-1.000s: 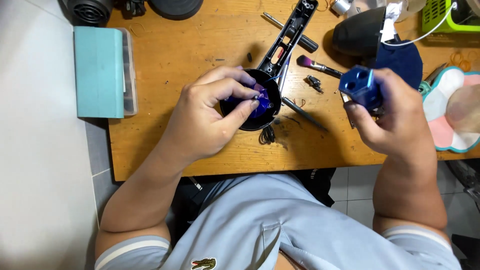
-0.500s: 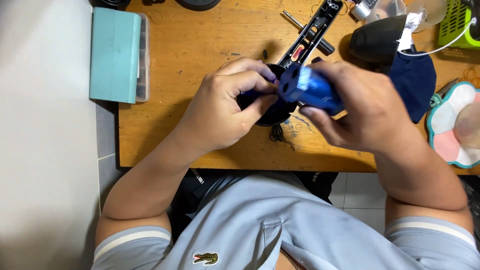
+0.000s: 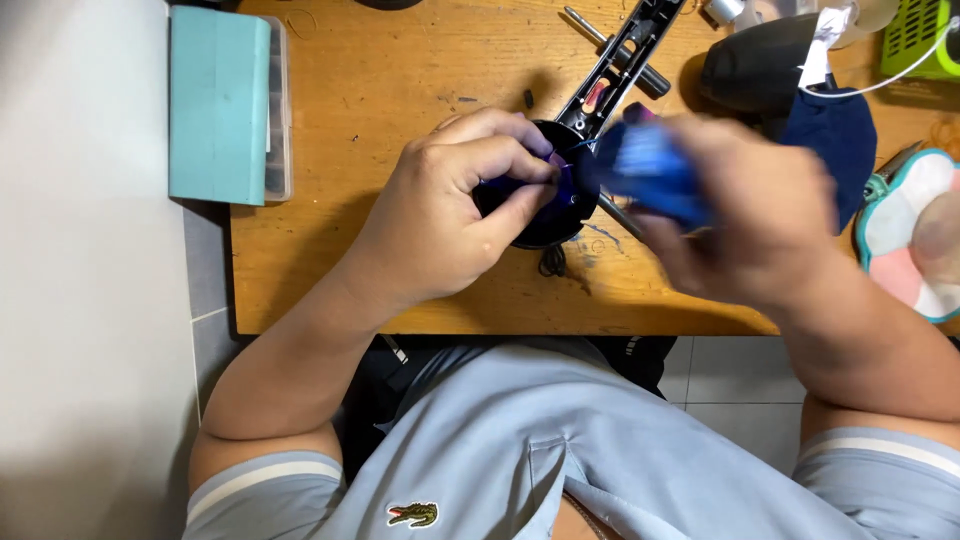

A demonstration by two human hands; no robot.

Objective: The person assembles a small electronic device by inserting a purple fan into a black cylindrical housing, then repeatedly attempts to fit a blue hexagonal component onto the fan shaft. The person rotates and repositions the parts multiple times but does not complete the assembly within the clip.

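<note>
We see our left hand (image 3: 455,215) bent over the round black head of an opened appliance shell (image 3: 545,200) that lies on the wooden counter (image 3: 400,80). The thumb and forefinger are pinched narrow on a small purple part (image 3: 560,175) seated inside that round head. The shell's long black handle half runs away from us toward the far right, its inside facing up.

Our right hand (image 3: 760,215) is blurred. It is closed around a blue piece (image 3: 650,175), which it holds just right of the round head, near or touching the rim; we cannot tell which. A thin dark rod (image 3: 625,215) lies on the counter under this hand.

At the far left edge of the counter sits a teal box (image 3: 218,105) with a clear plastic case against its right side. At the far right lie a black rounded object (image 3: 755,65) and a dark blue cloth (image 3: 835,130), and beside them, at the counter's right edge, a pastel flower-shaped tray (image 3: 915,235). A small tangle of black wire (image 3: 552,262) rests just near of the round head.
</note>
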